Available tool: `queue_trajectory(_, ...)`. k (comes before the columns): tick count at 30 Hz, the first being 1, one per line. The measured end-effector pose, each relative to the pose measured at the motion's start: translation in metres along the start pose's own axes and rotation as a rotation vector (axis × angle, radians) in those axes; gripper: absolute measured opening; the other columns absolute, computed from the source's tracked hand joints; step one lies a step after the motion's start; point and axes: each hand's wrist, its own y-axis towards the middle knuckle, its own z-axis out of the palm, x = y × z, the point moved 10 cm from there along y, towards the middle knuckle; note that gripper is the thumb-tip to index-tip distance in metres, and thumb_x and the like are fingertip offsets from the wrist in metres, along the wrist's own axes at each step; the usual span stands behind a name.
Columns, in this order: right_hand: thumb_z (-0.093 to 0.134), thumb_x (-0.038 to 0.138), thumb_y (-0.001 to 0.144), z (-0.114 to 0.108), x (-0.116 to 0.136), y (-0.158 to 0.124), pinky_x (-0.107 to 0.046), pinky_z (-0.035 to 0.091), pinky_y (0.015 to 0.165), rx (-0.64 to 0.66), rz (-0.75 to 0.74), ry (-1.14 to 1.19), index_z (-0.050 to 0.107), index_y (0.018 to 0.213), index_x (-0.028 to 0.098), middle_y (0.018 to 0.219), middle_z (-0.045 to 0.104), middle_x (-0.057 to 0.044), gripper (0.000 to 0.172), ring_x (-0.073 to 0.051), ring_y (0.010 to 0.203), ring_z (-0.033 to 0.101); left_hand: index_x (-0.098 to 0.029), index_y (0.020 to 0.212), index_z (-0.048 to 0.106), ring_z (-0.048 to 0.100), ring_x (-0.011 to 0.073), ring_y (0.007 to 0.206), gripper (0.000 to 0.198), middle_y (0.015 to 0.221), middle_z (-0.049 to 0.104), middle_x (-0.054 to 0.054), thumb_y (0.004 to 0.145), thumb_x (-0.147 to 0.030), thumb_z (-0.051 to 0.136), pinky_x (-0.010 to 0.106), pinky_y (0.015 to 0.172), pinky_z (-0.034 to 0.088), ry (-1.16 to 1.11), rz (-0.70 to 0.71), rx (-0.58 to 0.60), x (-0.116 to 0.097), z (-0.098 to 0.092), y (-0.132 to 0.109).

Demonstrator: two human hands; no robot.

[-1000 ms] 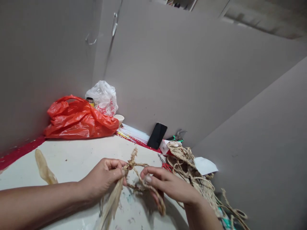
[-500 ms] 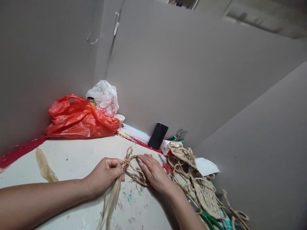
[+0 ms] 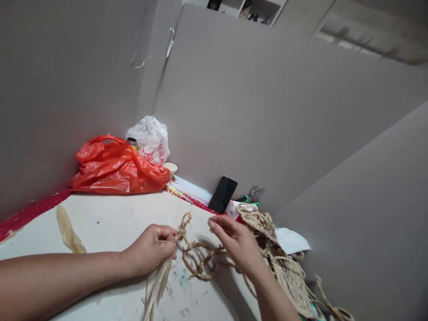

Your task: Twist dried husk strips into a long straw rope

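My left hand is closed in a pinch on a braided straw cord and on pale dried leaf strips that hang down toward me. The cord coils in loops on the white table between both hands. A short braided end sticks up just past my left fingers. My right hand hovers over the loops with its fingers bent and close together; whether it grips a strand I cannot tell.
A heap of braided straw lies at the right. Behind it stand a black phone, pliers and white paper. A red plastic bag, a white bag, a small cup and a lone husk sit at left. Grey walls enclose the table.
My right hand has lifted off the cord and moved right. The cord now lies in looser, wider loops. My left hand keeps its pinch; the view has shifted slightly.
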Motion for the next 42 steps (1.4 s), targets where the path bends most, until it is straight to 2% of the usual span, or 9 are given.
queue_trajectory(2, 0.060, 0.049, 0.074, 0.022, 0.010, 0.001, -0.030, 0.048, 0.067, 0.063, 0.053, 0.307, 0.064, 0.095, 0.015, 0.087, 0.069, -0.010, 0.041, -0.022, 0.076, 0.064, -0.016, 0.047, 0.050, 0.054, 0.0155, 0.082, 0.016, 0.078, 0.061, 0.004, 0.063, -0.016, 0.048, 0.024, 0.073, 0.040, 0.004, 0.038, 0.014, -0.003, 0.003, 0.000)
queue_trajectory(5, 0.068, 0.047, 0.069, 0.041, 0.020, 0.003, -0.025, 0.046, 0.057, 0.098, 0.088, 0.474, 0.065, 0.084, 0.013, 0.072, 0.067, -0.006, 0.037, -0.017, 0.064, 0.061, -0.015, 0.049, 0.050, 0.049, 0.0099, 0.062, 0.014, 0.068, 0.058, 0.000, 0.062, -0.015, 0.047, 0.021, 0.061, 0.038, -0.007, 0.043, 0.059, -0.003, 0.010, 0.003)
queue_trajectory(8, 0.068, 0.044, 0.069, 0.036, 0.019, 0.012, -0.022, 0.044, 0.052, 0.051, 0.096, 0.549, 0.061, 0.071, 0.014, 0.063, 0.062, -0.002, 0.031, -0.013, 0.058, 0.058, -0.014, 0.052, 0.054, 0.040, 0.0070, 0.049, 0.012, 0.054, 0.054, -0.002, 0.062, -0.015, 0.047, 0.020, 0.051, 0.031, -0.029, 0.029, 0.097, -0.008, 0.019, 0.012)
queue_trajectory(12, 0.068, 0.042, 0.065, 0.024, -0.012, 0.034, -0.020, 0.044, 0.046, -0.086, 0.213, 0.658, 0.056, 0.069, 0.016, 0.062, 0.060, 0.000, 0.029, -0.011, 0.055, 0.056, -0.013, 0.056, 0.058, 0.041, 0.0070, 0.041, 0.013, 0.050, 0.057, 0.000, 0.065, -0.020, 0.052, 0.020, 0.045, 0.030, -0.103, -0.054, 0.076, -0.006, 0.031, 0.041)
queue_trajectory(16, 0.069, 0.035, 0.060, 0.037, -0.047, 0.063, -0.020, 0.043, 0.040, -0.121, 0.303, 0.641, 0.052, 0.061, 0.016, 0.051, 0.054, 0.003, 0.025, -0.009, 0.045, 0.050, -0.011, 0.054, 0.057, 0.047, 0.0101, 0.036, 0.012, 0.047, 0.058, 0.004, 0.065, -0.015, 0.056, 0.021, 0.041, 0.033, -0.274, -0.270, -0.058, 0.027, 0.036, 0.075)
queue_trajectory(19, 0.067, 0.029, 0.062, 0.048, -0.068, 0.083, -0.019, 0.041, 0.036, -0.130, 0.336, 0.626, 0.051, 0.060, 0.017, 0.049, 0.053, 0.004, 0.020, -0.009, 0.041, 0.049, -0.011, 0.054, 0.055, 0.050, 0.0102, 0.038, 0.014, 0.047, 0.058, 0.004, 0.068, -0.009, 0.053, 0.022, 0.044, 0.041, -0.360, -0.339, -0.114, 0.043, 0.038, 0.095)
queue_trajectory(25, 0.063, 0.020, 0.068, 0.062, -0.089, 0.106, -0.019, 0.042, 0.036, -0.148, 0.386, 0.620, 0.053, 0.067, 0.017, 0.049, 0.056, 0.003, 0.011, -0.009, 0.039, 0.049, -0.011, 0.055, 0.051, 0.051, 0.0080, 0.039, 0.019, 0.047, 0.056, 0.002, 0.072, -0.002, 0.048, 0.020, 0.048, 0.045, -0.425, -0.359, -0.154, 0.049, 0.034, 0.112)
queue_trajectory(31, 0.060, 0.015, 0.068, 0.072, -0.101, 0.115, -0.019, 0.040, 0.033, -0.174, 0.410, 0.534, 0.052, 0.059, 0.016, 0.039, 0.050, 0.005, 0.013, -0.008, 0.031, 0.044, -0.011, 0.057, 0.050, 0.052, 0.0089, 0.039, 0.019, 0.048, 0.057, 0.004, 0.073, -0.002, 0.049, 0.020, 0.045, 0.044, -0.451, -0.370, -0.181, 0.053, 0.031, 0.119)
queue_trajectory(42, 0.060, 0.012, 0.061, 0.068, -0.101, 0.120, -0.017, 0.039, 0.034, -0.156, 0.406, 0.368, 0.049, 0.055, 0.017, 0.038, 0.051, 0.005, 0.014, -0.009, 0.033, 0.048, -0.010, 0.053, 0.049, 0.049, 0.0081, 0.036, 0.021, 0.044, 0.056, 0.004, 0.072, -0.002, 0.050, 0.018, 0.039, 0.038, -0.469, -0.390, -0.176, 0.052, 0.029, 0.121)
